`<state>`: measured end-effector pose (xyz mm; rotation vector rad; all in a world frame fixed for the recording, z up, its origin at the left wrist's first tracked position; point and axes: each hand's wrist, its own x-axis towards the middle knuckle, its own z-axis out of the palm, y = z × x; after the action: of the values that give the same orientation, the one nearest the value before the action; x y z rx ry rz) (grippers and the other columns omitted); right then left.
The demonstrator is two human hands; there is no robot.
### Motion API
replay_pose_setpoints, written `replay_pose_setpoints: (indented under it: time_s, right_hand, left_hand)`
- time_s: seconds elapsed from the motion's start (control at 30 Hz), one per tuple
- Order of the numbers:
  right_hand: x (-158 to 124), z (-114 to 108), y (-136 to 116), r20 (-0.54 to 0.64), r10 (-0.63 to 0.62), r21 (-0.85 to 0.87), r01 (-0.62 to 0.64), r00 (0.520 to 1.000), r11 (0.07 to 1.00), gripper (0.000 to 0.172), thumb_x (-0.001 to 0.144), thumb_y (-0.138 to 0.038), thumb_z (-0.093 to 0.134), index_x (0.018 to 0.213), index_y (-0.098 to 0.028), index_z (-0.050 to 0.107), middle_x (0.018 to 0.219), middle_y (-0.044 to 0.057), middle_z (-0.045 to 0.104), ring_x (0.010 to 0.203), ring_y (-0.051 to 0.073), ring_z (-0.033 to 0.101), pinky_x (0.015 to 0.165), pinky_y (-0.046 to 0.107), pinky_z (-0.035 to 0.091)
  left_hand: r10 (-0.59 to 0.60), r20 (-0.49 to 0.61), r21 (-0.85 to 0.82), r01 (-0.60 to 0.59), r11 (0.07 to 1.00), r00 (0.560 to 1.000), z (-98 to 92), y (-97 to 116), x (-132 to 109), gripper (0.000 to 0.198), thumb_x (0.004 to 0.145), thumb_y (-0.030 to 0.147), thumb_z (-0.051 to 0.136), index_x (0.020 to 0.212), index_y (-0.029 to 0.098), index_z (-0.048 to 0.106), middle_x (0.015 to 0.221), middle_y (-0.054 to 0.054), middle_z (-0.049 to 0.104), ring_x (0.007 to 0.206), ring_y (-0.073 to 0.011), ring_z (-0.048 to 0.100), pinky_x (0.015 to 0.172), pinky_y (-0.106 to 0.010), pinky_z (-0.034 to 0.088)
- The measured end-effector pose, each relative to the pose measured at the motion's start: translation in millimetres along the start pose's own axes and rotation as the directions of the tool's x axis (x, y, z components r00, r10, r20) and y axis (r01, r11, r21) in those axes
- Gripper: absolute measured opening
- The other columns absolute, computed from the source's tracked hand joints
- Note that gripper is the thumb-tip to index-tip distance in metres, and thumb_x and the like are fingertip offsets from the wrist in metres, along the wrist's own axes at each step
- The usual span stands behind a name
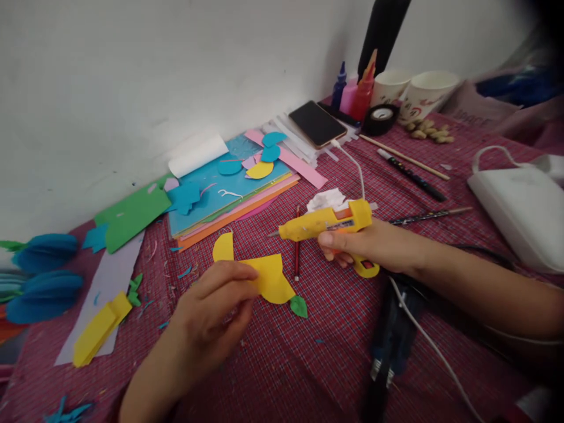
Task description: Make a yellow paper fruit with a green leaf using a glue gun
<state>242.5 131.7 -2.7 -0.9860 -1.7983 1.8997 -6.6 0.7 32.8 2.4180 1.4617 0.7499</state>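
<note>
My right hand (348, 244) is wrapped round the handle of a yellow hot glue gun (315, 224), whose metal nozzle points left above the cloth. Between the thumb and fingers of my left hand (220, 302) is a piece of yellow paper (269, 279) with rounded edges. A green paper leaf (299, 306) shows at its lower right corner. Just behind my left fingers is a yellow half-round paper piece (224, 247); whether it joins the held piece I cannot tell. A dark red pencil (296, 252) lies between the two hands.
A stack of coloured paper (202, 200) lies by the wall, with cut pieces on top. Folded yellow paper (103, 329) and blue paper shapes (48, 296) are at left. A phone (317, 123), paper cups (429, 94) and a white box (522, 211) stand at right. A white cord (423, 335) crosses the front.
</note>
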Motion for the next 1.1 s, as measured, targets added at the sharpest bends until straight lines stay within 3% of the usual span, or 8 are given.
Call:
replay_pose_setpoints:
  time_s: [0.1, 0.2, 0.37, 0.53, 0.63, 0.87, 1.0, 1.1]
  right_hand:
    - [-2, 1, -5, -0.017, -0.005, 0.021, 0.005, 1.000, 1.000, 0.041, 0.073, -0.055, 0.070, 0.067, -0.017, 0.056, 0.063, -0.002, 0.056, 0.051, 0.008, 0.049, 0.046, 0.021, 0.041]
    - [-3, 1, -6, -0.037, 0.009, 0.035, -0.007, 0.999, 0.999, 0.038, 0.074, -0.053, 0.069, 0.069, -0.017, 0.057, 0.065, -0.001, 0.057, 0.051, 0.009, 0.050, 0.046, 0.022, 0.042]
    - [-4, 1, -4, -0.020, -0.001, 0.105, 0.003, 1.000, 0.994, 0.036, 0.074, -0.051, 0.071, 0.068, -0.017, 0.058, 0.063, -0.002, 0.057, 0.050, 0.008, 0.050, 0.044, 0.020, 0.040]
    - [-6, 11, 0, 0.127, -0.029, 0.340, -0.016, 0.991, 0.940, 0.041, 0.075, -0.055, 0.072, 0.075, -0.014, 0.063, 0.074, 0.001, 0.064, 0.056, 0.008, 0.055, 0.049, 0.019, 0.047]
    - [-7, 17, 3, 0.221, -0.034, 0.476, -0.077, 0.975, 0.876, 0.044, 0.075, -0.055, 0.073, 0.087, -0.013, 0.067, 0.085, 0.005, 0.067, 0.068, 0.011, 0.062, 0.056, 0.020, 0.053]
    - [-9, 20, 3, 0.326, -0.016, 0.635, -0.206, 0.945, 0.744, 0.039, 0.080, -0.048, 0.073, 0.092, -0.011, 0.067, 0.099, 0.012, 0.071, 0.084, 0.016, 0.071, 0.077, 0.027, 0.060]
    - [-9, 23, 2, 0.369, -0.021, 0.659, -0.246, 0.929, 0.710, 0.040, 0.083, -0.043, 0.071, 0.107, -0.011, 0.066, 0.108, 0.014, 0.070, 0.088, 0.017, 0.073, 0.074, 0.025, 0.060]
    - [-9, 25, 2, 0.380, -0.050, 0.687, -0.246, 0.924, 0.684, 0.036, 0.081, -0.043, 0.074, 0.099, -0.012, 0.067, 0.104, 0.012, 0.071, 0.087, 0.017, 0.074, 0.071, 0.023, 0.061]
  left_hand:
    - [-0.004, -0.004, 0.040, 0.005, 0.999, 1.000, 9.4, 10, 4, 0.025, 0.084, 0.001, 0.056, 0.100, 0.019, 0.060, 0.105, -0.004, 0.062, 0.099, -0.0123, 0.062, 0.086, -0.023, 0.053]
    - [0.005, -0.040, 0.141, 0.001, 0.990, 0.999, 7.2, 18, 5, 0.028, 0.083, 0.005, 0.061, 0.108, 0.019, 0.058, 0.104, -0.005, 0.060, 0.095, -0.0148, 0.061, 0.080, -0.026, 0.054]
    - [0.104, -0.115, 0.319, -0.063, 0.946, 0.988, 1.2, 28, -5, 0.019, 0.085, 0.006, 0.060, 0.097, 0.020, 0.061, 0.096, -0.003, 0.058, 0.087, -0.0175, 0.059, 0.073, -0.033, 0.052]
    - [0.226, -0.276, 0.493, -0.064, 0.868, 0.934, 19.2, 30, -19, 0.027, 0.076, 0.002, 0.071, 0.085, 0.026, 0.064, 0.095, 0.000, 0.056, 0.090, -0.0192, 0.055, 0.093, -0.045, 0.047]
    - [0.236, -0.352, 0.571, 0.008, 0.821, 0.906, 29.6, 28, -25, 0.032, 0.071, 0.001, 0.077, 0.083, 0.029, 0.066, 0.089, 0.000, 0.050, 0.081, -0.0171, 0.049, 0.082, -0.038, 0.046]
    - [0.194, -0.254, 0.392, -0.082, 0.916, 0.948, 33.7, 18, -32, 0.034, 0.084, -0.005, 0.058, 0.105, 0.020, 0.067, 0.090, -0.002, 0.053, 0.081, -0.0142, 0.054, 0.069, -0.028, 0.050]
    - [0.200, -0.167, 0.353, -0.131, 0.926, 0.965, 37.5, 12, -38, 0.036, 0.088, 0.000, 0.054, 0.117, 0.019, 0.065, 0.098, -0.006, 0.064, 0.097, -0.0194, 0.062, 0.079, -0.033, 0.057]
    - [0.194, -0.119, 0.329, -0.146, 0.933, 0.974, 39.9, 11, -43, 0.038, 0.089, -0.001, 0.051, 0.120, 0.017, 0.063, 0.105, -0.010, 0.067, 0.108, -0.0231, 0.062, 0.087, -0.038, 0.057]
